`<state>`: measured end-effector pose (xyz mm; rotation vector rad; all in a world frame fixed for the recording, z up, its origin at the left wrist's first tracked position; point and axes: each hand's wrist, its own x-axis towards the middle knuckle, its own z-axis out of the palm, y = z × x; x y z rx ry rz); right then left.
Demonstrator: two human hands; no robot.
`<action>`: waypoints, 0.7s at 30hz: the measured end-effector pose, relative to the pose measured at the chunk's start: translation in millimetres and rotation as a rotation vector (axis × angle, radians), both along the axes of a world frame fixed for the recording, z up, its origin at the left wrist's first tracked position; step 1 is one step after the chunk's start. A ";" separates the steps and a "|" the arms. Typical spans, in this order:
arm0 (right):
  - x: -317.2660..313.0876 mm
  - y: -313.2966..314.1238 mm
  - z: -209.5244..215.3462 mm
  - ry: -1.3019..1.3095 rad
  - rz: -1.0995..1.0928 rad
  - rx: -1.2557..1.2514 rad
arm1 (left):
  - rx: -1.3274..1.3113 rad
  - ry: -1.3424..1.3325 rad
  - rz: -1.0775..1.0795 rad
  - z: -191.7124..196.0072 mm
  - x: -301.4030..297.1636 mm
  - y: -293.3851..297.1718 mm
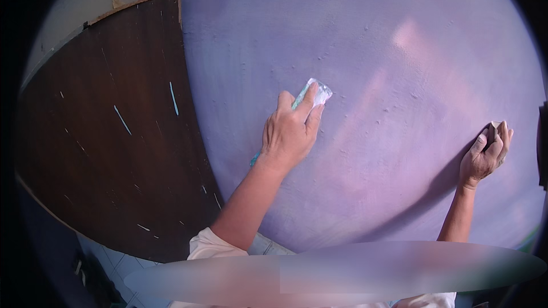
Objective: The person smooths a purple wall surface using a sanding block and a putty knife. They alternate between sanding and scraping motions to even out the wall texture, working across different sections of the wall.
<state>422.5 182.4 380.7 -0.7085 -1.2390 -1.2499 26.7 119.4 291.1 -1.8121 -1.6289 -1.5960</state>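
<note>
My left hand [290,131] is closed on a flat hand tool resting against the purple painted wall [251,34]. The tool's pale, shiny end [323,93] sticks out past my fingertips, and a teal edge shows beside them. A teal tip [254,159] by my wrist looks like the same tool's handle, but the hand covers what lies between. Farther right, my right hand [483,158] is raised near the wall with its fingers curled round a small, pale folded piece [496,126]. Its material is unclear. Small bumps and pinkish patches mark the paint around both hands.
A dark brown wooden panel [108,131] with white and light-blue streaks stands at the left, its edge against the purple surface. Behind its top is a pale wall [85,0] with a circled mark. Floor tiles [120,265] show at lower left. A blurred band covers the bottom.
</note>
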 end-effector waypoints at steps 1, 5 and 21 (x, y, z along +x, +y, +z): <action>-2.0 -4.2 -0.1 -0.006 -0.044 0.006 | -0.085 -0.019 -0.038 -34.2 -3.1 -12.4; -56.4 -18.8 26.1 -0.131 0.162 0.058 | -0.334 -0.233 -0.056 -181.2 -10.9 -62.1; -250.5 -0.6 -232.9 -1.084 0.382 -0.727 | -0.733 -0.576 0.255 -363.1 -39.1 -230.2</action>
